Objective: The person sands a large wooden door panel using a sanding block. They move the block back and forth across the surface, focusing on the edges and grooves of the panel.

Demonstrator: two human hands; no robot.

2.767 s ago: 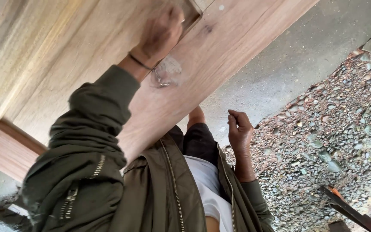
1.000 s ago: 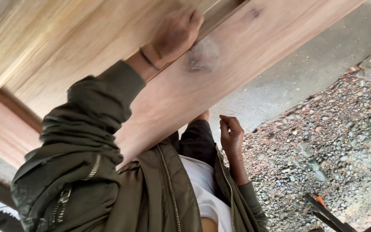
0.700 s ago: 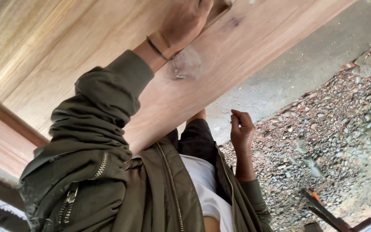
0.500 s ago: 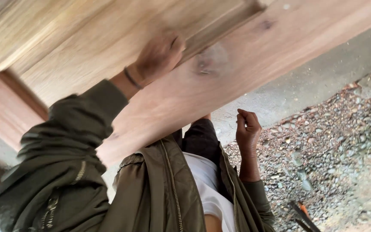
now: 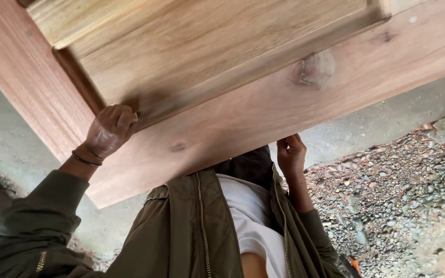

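Observation:
A large wooden door [image 5: 243, 118] with a reddish frame and a paler recessed panel fills the top of the view, tilted over my body. My left hand [image 5: 108, 131], with a dark band on its wrist, is curled into a fist and presses on the groove at the panel's lower edge. A pale sliver shows at its fingertips, and I cannot tell what it is. My right hand [image 5: 290, 154] reaches up and its fingers hold the door's lower edge. A round knot [image 5: 312, 69] marks the frame up to the right of both hands.
I wear an open olive jacket [image 5: 191, 231] over a white shirt. Gravel and small stones [image 5: 403, 195] cover the ground at the right. Grey concrete [image 5: 6, 134] shows at the left and beyond the door's edge. An orange-tipped object [image 5: 354, 265] lies by my right side.
My left hand has slid down and to the left along the panel groove, away from the knot. My right hand has risen from open air to the door's lower edge.

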